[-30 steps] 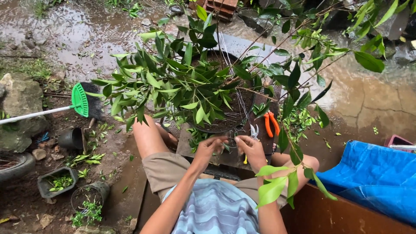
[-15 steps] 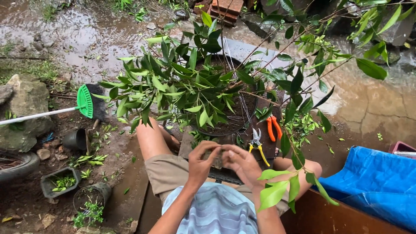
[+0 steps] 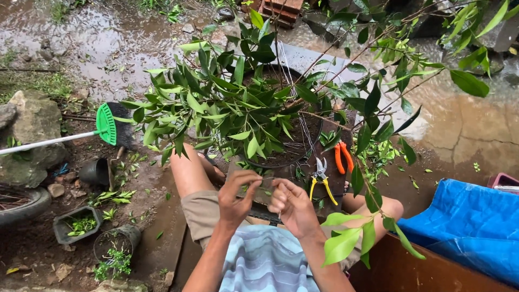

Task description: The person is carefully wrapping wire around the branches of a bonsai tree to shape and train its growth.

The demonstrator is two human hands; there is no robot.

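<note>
Whatever left hand (image 3: pixel 236 196) and right hand (image 3: pixel 293 204) pinch between fingertips too small to tell; black pot (image 3: pixel 303 141) beyond hands mostly hidden by leafy branches (image 3: pixel 227 108); orange-handled tool (image 3: pixel 343 157) right of hands half-covered by leaves; broom handle (image 3: pixel 43 143) far left of hands cut by frame edge; blue tarp (image 3: pixel 470 221) at right cut off too.

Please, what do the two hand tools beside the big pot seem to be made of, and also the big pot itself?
The yellow-handled pliers look like bare grey metal at the head, with glossy grips, probably plastic or rubber. The orange-handled tool shows only its smooth orange grips, likely plastic; its working end is hidden. The big pot seems thin black plastic, judging by its dull, narrow rim, though that is not certain.
</note>
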